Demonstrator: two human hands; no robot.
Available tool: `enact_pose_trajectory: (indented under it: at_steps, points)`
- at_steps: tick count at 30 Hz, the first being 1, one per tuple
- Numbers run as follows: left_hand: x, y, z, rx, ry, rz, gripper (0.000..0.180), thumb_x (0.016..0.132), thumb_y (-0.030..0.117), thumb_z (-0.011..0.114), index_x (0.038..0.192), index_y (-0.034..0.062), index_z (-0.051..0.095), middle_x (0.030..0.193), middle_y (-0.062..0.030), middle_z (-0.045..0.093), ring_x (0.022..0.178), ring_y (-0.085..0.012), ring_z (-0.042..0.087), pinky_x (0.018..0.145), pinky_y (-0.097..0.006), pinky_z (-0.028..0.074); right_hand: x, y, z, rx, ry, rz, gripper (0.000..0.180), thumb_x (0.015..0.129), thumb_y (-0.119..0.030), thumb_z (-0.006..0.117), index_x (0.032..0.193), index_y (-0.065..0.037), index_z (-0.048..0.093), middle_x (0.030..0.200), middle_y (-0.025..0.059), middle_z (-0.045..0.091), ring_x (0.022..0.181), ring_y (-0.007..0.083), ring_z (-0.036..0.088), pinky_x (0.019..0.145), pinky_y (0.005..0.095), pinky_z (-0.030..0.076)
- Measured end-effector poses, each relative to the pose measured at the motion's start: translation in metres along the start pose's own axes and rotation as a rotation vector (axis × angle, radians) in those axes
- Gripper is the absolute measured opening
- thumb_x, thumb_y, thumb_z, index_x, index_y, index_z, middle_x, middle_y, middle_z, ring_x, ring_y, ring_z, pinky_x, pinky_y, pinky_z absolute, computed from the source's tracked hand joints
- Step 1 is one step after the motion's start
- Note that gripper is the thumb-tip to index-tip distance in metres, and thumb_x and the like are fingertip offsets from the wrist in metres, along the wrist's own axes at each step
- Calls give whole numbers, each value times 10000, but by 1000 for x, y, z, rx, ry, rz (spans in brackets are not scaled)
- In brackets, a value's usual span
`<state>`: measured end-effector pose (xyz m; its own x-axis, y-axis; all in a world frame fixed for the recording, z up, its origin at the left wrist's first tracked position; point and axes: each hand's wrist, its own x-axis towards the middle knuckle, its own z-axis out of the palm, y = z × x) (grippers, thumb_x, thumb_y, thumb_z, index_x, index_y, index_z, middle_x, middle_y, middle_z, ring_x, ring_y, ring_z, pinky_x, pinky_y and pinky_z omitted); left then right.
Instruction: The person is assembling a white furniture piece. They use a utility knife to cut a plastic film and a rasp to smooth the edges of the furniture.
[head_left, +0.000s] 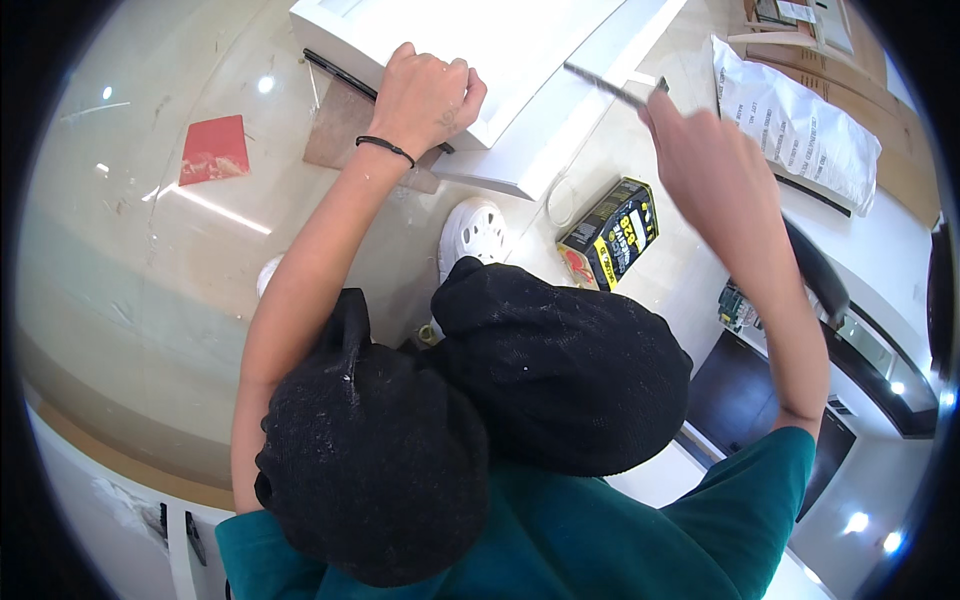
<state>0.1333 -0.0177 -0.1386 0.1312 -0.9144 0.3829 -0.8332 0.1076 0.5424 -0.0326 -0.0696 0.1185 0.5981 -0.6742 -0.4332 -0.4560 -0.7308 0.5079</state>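
My left hand [428, 93], with a black band at the wrist, is closed at the near corner of a white box-like furniture piece [510, 85]. Its fingertips are hidden, so what they grip cannot be seen. A black rail [340, 74] runs along that side and passes beneath the hand. My right hand [705, 165] is blurred and closed round the end of a thin, dark, file-like tool [603, 84]. The tool's long blade points left, over the white piece's right-hand board [585, 100].
A black and yellow box [612, 235] stands on the glossy floor near my white clog [473, 238]. Left lies a red square sheet [214, 150]; a brownish board [345, 130] is under the left arm. A white sack [795, 120] and cardboard [890, 175] are at the right.
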Motion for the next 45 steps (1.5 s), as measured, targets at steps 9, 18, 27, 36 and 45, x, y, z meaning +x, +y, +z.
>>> enact_pose_trajectory:
  at_steps: [9,18,27,36,45]
  points:
    - [5,4,-5,-3,7,29,333,907,207,587,608,69,636,475,-120,556,444,-297,512,656,-396,422,11,5,18,-71,90,-14,154,1032,-176,554,996,-34,603,703,149,690,650,304,736,537,384,577]
    - [4,5,-2,-7,6,23,323,911,211,587,632,65,657,490,-121,570,472,-291,537,666,-398,430,13,13,29,-69,119,-23,182,1060,-231,508,1029,-66,579,678,163,672,632,350,712,515,437,550]
    - [-3,-2,0,25,8,15,325,907,212,590,627,63,658,490,-119,569,476,-287,537,665,-395,425,-13,-10,2,-5,2,-14,191,1066,-222,508,1028,-42,560,654,159,663,613,358,706,524,436,560]
    - [-1,1,2,-1,43,30,318,900,204,594,625,61,661,481,-115,563,469,-281,527,668,-391,419,-18,-11,-4,31,-82,21,225,1084,-252,494,1023,-42,550,625,168,641,615,381,695,541,475,545]
    - [-2,0,3,10,36,23,319,904,203,588,626,64,660,482,-111,563,470,-277,531,667,-391,419,-21,-13,-14,-46,-102,-8,128,1026,-177,566,1013,-54,597,666,145,670,618,302,721,505,384,555]
